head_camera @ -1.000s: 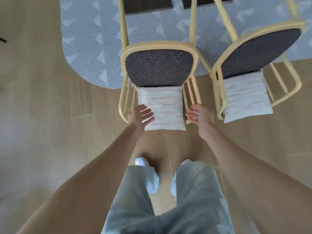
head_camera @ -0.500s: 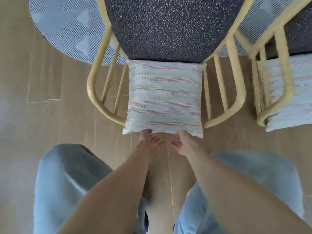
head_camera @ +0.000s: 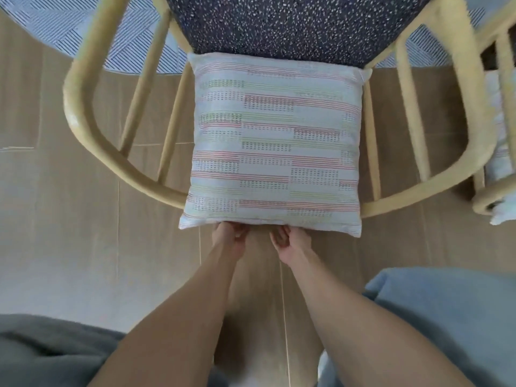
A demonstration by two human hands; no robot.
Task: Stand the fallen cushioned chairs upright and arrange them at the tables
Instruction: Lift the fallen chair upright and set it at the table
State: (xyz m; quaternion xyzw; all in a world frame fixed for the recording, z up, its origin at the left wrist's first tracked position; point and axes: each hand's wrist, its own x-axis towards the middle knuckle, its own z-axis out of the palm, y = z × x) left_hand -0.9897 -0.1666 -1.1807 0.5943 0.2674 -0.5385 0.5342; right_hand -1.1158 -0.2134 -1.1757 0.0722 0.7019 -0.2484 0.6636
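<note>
Looking down through the head view, the only one: chair (head_camera: 83, 113) with pale yellow frame lies tipped on its back on the wood floor (head_camera: 69, 233), speckled dark seat (head_camera: 293, 23) toward the far rug (head_camera: 55, 26), striped cushion (head_camera: 275, 143) lying against the backrest, near edge of cushion closest to the person. Left hand (head_camera: 227, 237) and right hand (head_camera: 291, 241) both at the cushion's near edge, close together, fingers curled under that edge; whether they grip the cushion alone or the top rail beneath it, cannot tell. Judged progress: early; this chair not yet upright. Second chair (head_camera: 494, 196) at right edge, partly cut off, also seems down, with its own cushion (head_camera: 499, 141). No table in view, so arranging remains. Count: chairs 2, cushions 2, hands 2, rug 1
</note>
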